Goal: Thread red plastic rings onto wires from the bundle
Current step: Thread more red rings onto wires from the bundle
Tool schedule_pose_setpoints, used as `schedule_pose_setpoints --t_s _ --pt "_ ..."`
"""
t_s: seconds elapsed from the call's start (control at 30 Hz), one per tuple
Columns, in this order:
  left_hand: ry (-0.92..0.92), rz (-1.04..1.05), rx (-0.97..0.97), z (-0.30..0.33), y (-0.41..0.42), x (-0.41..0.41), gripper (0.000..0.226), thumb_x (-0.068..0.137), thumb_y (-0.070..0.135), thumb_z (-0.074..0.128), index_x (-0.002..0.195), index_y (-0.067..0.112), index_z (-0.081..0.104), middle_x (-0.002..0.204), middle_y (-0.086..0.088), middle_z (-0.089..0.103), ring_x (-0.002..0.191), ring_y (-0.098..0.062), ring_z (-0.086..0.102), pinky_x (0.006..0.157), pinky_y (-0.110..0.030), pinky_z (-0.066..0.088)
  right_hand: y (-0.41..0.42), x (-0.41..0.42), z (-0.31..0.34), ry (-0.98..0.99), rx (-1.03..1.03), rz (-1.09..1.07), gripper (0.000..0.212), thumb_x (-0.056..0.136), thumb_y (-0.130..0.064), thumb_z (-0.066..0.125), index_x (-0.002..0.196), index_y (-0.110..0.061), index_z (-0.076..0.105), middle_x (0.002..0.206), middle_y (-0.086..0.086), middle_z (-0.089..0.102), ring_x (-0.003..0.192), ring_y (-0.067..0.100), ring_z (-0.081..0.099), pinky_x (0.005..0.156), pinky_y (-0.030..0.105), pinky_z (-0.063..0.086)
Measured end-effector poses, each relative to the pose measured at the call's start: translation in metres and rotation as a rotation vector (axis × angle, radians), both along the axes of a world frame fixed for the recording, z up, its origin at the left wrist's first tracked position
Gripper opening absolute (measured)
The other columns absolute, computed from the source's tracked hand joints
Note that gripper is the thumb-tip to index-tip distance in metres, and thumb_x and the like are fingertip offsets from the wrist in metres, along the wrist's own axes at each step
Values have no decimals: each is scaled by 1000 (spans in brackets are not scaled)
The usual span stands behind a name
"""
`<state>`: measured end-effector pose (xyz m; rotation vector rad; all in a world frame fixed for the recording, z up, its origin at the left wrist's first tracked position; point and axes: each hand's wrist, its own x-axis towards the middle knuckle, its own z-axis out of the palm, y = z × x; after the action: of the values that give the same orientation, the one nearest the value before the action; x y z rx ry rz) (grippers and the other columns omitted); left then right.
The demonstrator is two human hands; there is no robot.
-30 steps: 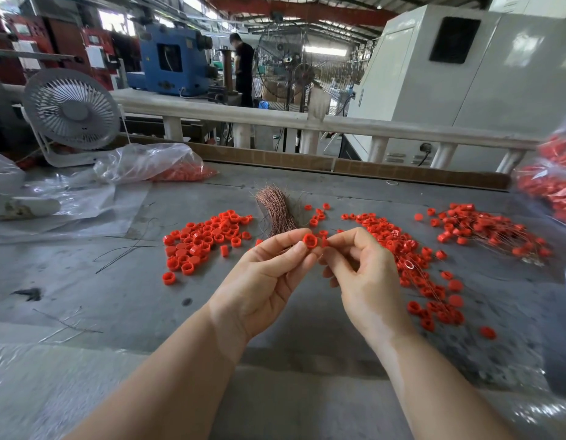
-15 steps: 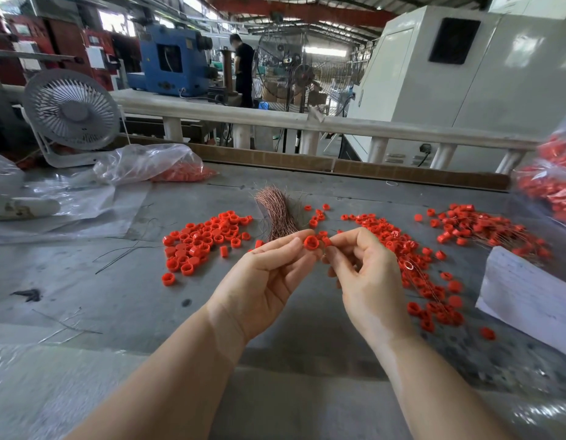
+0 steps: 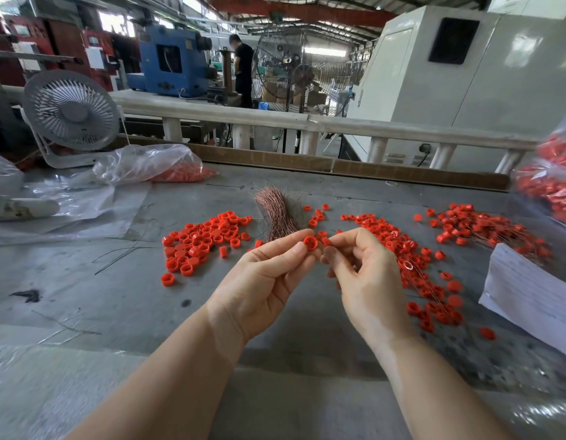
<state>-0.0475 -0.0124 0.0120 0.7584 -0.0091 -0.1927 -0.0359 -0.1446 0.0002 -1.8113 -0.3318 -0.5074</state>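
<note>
A small red ring (image 3: 309, 243), open side up, is pinched in the left hand (image 3: 269, 281) fingers; the right hand (image 3: 367, 281) fingers close together beside it, above the worktop (image 3: 132, 296).

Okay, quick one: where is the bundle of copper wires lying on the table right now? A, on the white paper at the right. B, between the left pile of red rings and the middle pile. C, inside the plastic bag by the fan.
B: the copper wire bundle lies on the bare table, with the left ring pile on one side and the middle ring pile on the other.
</note>
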Motion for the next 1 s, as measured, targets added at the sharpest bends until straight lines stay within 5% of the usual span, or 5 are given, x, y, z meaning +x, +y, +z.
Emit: schedule_pose_setpoints --t_s 1.0 --pt "-21 -33 -36 2 -1 -3 25 66 -3 56 78 5 76 79 -12 73 73 -15 71 60 -15 54 0 -2 2 -20 -23 49 20 86 -7 63 80 -25 59 65 -8 63 55 3 56 52 13 43"
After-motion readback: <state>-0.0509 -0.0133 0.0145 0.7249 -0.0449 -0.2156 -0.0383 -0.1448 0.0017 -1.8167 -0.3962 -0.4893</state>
